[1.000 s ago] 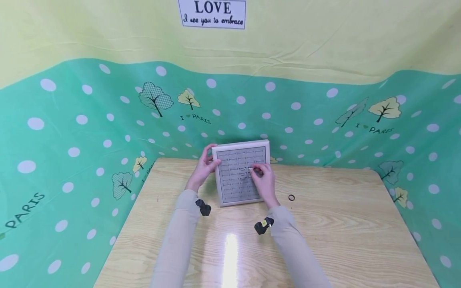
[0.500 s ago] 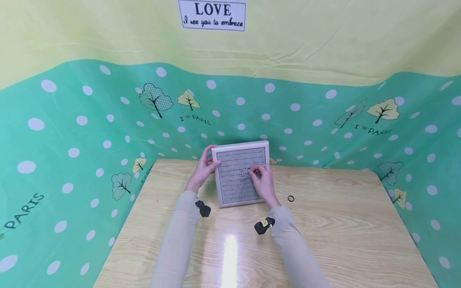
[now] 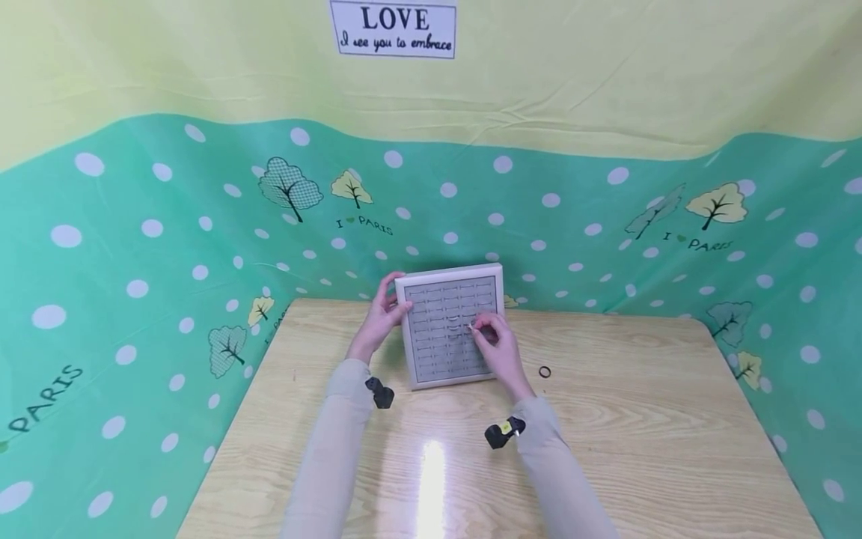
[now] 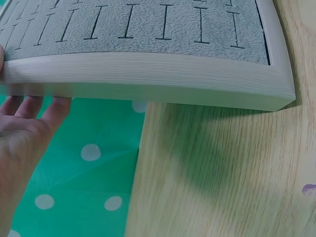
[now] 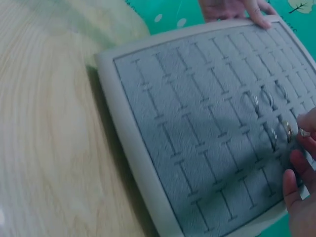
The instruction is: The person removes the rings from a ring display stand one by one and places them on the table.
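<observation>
A ring display tray (image 3: 438,359) with a pale frame and a grey slotted pad stands tilted on the table. My left hand (image 3: 378,318) grips its left edge, thumb on the front and fingers behind; the left wrist view shows those fingers (image 4: 30,106) under the frame. Several rings (image 5: 267,98) sit in the slots near the middle of the pad. My right hand (image 3: 497,344) pinches a small silver ring (image 5: 304,133) right at the pad, beside a gold-toned ring (image 5: 287,129). The fingertips partly hide the pinched ring.
A black ring (image 3: 545,371) lies on the wooden table (image 3: 646,419) to the right of the tray. Behind the table hangs a green and yellow patterned cloth (image 3: 566,224), which also runs along both sides.
My right hand has shifted slightly down and to the right over the pad, with the ring still between its fingertips. The left hand keeps its grip on the tray.
</observation>
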`<state>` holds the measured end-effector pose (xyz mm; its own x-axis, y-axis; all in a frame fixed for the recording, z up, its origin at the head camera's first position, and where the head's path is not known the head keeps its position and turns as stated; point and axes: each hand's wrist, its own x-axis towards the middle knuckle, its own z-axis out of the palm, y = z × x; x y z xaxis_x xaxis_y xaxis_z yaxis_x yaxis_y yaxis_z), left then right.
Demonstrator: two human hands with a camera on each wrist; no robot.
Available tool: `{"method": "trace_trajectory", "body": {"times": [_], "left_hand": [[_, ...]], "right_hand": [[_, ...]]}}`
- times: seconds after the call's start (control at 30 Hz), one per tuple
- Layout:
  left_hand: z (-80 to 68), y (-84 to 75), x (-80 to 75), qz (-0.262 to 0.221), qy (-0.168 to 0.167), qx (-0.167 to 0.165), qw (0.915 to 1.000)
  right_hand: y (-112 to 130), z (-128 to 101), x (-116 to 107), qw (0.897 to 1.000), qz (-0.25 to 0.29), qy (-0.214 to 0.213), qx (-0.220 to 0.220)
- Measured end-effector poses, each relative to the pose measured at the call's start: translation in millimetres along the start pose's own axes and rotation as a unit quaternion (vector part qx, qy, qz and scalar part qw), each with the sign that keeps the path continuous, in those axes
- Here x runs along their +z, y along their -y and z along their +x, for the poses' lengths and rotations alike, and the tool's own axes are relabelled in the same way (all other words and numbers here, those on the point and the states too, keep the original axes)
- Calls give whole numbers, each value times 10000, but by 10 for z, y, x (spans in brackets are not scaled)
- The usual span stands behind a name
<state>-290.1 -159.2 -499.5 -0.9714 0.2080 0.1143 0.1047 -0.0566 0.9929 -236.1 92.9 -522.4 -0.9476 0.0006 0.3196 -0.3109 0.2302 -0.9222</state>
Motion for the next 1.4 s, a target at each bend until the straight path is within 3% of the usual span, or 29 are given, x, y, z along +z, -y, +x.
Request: {"method": "trace_trajectory", "body": {"times": [0.3,0.73,0.87,1.13,1.4], "left_hand": [[4,19,8,43,-28,11,10000],[-5,22,7,-37,0,34,10000],[1,18,-2,-12,41,59,10000],[19,38,-13,-10,53,67,10000],[2,16,4,-84,14,119,9999]], "right_hand": [[304,-160,-158,9997,-11,228,-13],[151,-417,-265,9991,-126,-120,381],[53,-498,-302,9977,-115,-361,559],[-521,-642,-352,9905,-78,-822,1101],[-717,-684,-437,9882,-373,-894,1189]]}}
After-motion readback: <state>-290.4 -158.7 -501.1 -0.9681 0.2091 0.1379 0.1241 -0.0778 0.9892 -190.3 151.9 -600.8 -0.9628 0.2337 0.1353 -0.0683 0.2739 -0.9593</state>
